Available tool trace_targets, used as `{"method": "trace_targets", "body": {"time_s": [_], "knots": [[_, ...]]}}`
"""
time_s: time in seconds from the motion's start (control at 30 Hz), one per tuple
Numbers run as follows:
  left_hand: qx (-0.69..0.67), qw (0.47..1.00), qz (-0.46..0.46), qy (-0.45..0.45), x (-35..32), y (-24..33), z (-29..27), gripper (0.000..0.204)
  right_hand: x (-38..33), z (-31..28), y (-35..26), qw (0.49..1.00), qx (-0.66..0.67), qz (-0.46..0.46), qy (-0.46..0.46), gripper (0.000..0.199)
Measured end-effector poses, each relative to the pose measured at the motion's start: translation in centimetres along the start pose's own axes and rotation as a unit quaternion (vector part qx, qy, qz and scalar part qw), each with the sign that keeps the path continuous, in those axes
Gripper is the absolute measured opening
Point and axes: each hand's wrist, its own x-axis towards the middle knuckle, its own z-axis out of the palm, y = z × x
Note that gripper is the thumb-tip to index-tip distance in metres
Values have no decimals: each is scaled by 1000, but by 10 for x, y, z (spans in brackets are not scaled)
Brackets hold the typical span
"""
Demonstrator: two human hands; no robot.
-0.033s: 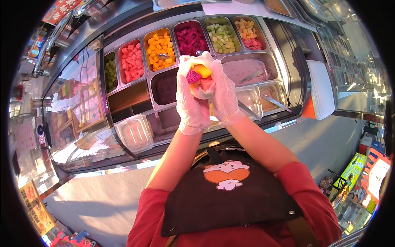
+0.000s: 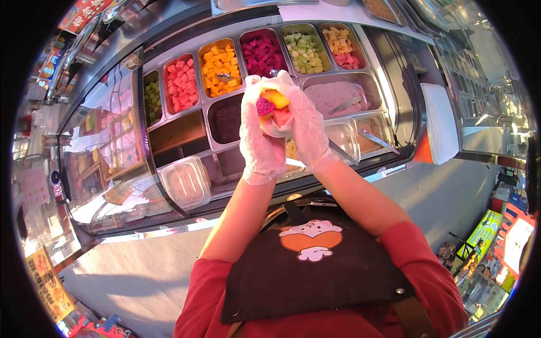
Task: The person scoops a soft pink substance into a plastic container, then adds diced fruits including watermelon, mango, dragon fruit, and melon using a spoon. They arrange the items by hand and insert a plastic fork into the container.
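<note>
My left hand point(image 2: 259, 149) and my right hand point(image 2: 309, 127), both in clear plastic gloves, cup a pale, soft-looking round skin point(image 2: 276, 129) from either side. It gapes at the top, and fruit pieces show inside: a yellow mango chunk point(image 2: 277, 99), a magenta dragon fruit piece point(image 2: 265, 106) and a red-pink piece point(image 2: 282, 117). The fingers curve round its far side, so its underside is hidden. Below the hands lie the dragon fruit tray point(image 2: 262, 52) and a tray of pale purple paste point(image 2: 332, 94) with a spatula in it.
Along the counter's back stand metal trays of pink cubes point(image 2: 181, 84), mango cubes point(image 2: 220, 62), pale green cubes point(image 2: 304, 52) and green grapes point(image 2: 152, 101). A clear lidded box point(image 2: 185, 181) sits at the near left. Another spatula point(image 2: 378, 141) lies at the right. A white board point(image 2: 439, 124) stands beyond it.
My wrists have edged slightly apart. Both hands still hold the fruit-filled skin in nearly the same spot.
</note>
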Motion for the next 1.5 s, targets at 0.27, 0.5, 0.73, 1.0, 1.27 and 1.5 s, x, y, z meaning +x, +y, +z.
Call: {"method": "trace_targets", "body": {"time_s": [0.27,0.5,0.73,1.0,1.27,1.5], "knots": [[57,989,-120,60,-12,40,-4,62,27,-15,-75,923,-369,-57,-95,35],[53,982,-161,84,-24,43,-12,50,35,-7,-30,852,-453,-75,-252,18],[119,978,-149,82,-43,48,-35,53,25,-3,-30,880,-399,-48,-254,15],[96,983,-116,106,-60,34,-10,58,44,-48,-41,927,157,280,-192,15],[-32,975,-143,168,-71,-49,-8,60,66,-114,-45,867,201,422,-171,27],[-82,968,-116,208,-56,-103,51,68,29,-149,-105,952,33,63,-298,16]]}}
